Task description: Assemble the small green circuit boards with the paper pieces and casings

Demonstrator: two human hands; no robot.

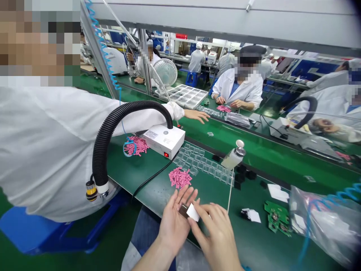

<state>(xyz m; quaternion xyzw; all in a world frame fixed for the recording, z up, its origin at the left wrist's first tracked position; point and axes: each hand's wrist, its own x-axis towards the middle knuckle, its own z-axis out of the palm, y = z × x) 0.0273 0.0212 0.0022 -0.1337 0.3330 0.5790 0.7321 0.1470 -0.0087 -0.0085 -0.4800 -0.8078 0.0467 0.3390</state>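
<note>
My left hand (175, 226) is palm up, its fingers stretched out. Across its fingers lies a small dark, glossy rectangular piece (183, 210). Over the edge of that piece, my right hand (214, 226) pinches a small white square sheet (193, 213) between thumb and fingers. Whether the sheet is stuck to the dark piece, I cannot tell. Just beyond my left fingertips is a pile of pink strips (179, 177). Rows of clear square plastic cases (204, 164) stand behind the pile.
A pump bottle (234, 157) stands near black pieces (251, 174). Green circuit boards (278, 216), white sheets (278, 192) and a plastic bag (324, 226) lie right. A white box (166, 139) with a black hose (124, 113) stands left, beside a co-worker's reaching arm (141, 117).
</note>
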